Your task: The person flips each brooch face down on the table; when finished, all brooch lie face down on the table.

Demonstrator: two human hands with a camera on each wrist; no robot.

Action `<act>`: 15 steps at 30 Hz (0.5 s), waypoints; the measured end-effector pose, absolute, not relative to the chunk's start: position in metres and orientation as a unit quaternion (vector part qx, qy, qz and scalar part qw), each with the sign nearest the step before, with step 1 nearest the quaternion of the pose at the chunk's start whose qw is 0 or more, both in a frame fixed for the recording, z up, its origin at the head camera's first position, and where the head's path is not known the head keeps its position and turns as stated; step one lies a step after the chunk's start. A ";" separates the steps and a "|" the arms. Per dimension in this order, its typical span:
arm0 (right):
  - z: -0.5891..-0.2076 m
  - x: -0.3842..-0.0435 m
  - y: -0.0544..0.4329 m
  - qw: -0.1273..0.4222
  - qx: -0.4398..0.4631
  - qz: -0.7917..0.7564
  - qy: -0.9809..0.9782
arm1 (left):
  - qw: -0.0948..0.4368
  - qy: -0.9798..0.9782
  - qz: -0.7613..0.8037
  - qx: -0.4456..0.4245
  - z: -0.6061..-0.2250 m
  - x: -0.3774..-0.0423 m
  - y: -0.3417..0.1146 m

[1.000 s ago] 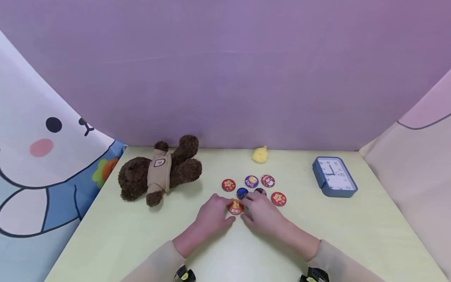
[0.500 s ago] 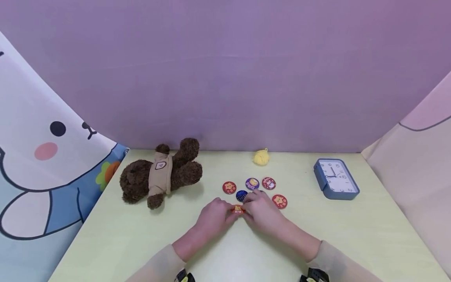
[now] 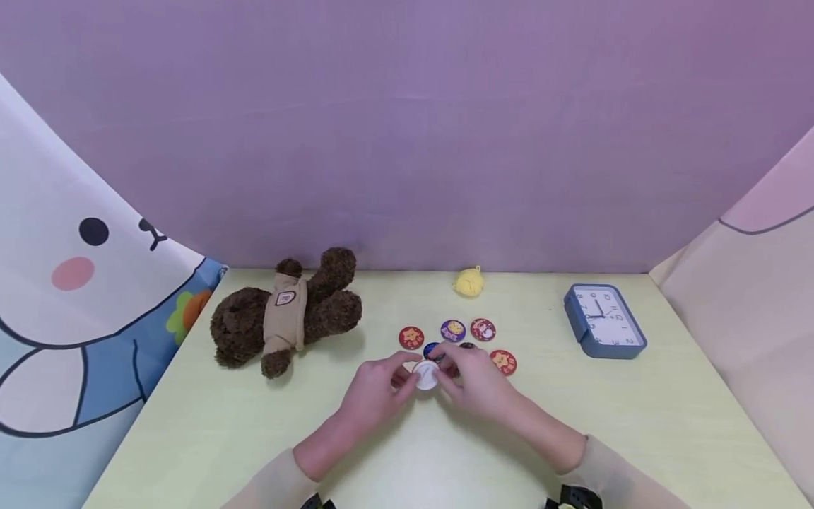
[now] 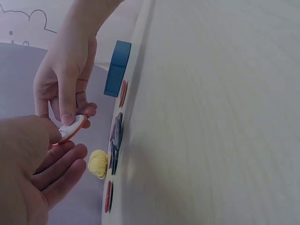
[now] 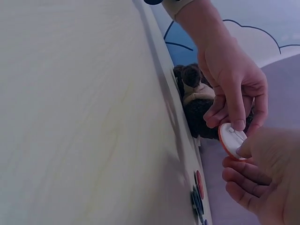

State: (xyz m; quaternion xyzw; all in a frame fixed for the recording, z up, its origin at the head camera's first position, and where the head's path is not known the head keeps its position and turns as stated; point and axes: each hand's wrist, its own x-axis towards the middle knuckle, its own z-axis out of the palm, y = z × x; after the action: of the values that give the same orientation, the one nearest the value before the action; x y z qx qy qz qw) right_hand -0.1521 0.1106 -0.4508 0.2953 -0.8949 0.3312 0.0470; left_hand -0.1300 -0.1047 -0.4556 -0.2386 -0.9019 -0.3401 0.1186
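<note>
Both hands hold one round pin badge (image 3: 426, 375) between them, its white back with a pin turned toward the head camera and an orange-red rim showing in the wrist views. My left hand (image 3: 375, 387) pinches its left edge between thumb and fingers. My right hand (image 3: 478, 380) pinches the right edge the same way. The badge (image 5: 233, 141) is held up off the table. Just behind the hands lie more badges: a red star badge (image 3: 411, 338), a purple badge (image 3: 453, 330), a red-and-white badge (image 3: 483, 329), another red star badge (image 3: 504, 362) and a partly hidden dark blue badge (image 3: 432, 350).
A brown teddy bear (image 3: 286, 314) in a beige shirt lies at the left of the pale table (image 3: 636, 424). A small yellow yarn ball-like item (image 3: 469, 282) sits at the back. On the right lies a blue alarm clock (image 3: 605, 322). A purple backdrop (image 3: 407, 141) rises behind.
The orange-red badge, face up on the table a second ago, has been picked up by both hands and flipped, so its white back now shows.
</note>
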 end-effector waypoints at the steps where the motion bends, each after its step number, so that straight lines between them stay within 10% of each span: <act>1: -0.450 -0.151 0.111 0.037 0.292 0.341 -0.893 | 0.114 -0.898 -0.353 -0.238 -0.455 -0.130 -0.105; 15: -0.450 -0.146 0.112 0.012 0.319 0.385 -0.866 | -0.005 -0.866 -0.452 -0.212 -0.450 -0.132 -0.116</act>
State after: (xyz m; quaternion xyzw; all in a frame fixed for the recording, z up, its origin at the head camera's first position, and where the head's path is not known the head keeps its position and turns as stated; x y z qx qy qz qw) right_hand -0.1464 0.1120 -0.4504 0.3194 -0.8657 0.3853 0.0119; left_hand -0.1317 -0.1163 -0.4505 -0.2115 -0.8663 -0.4524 -0.0054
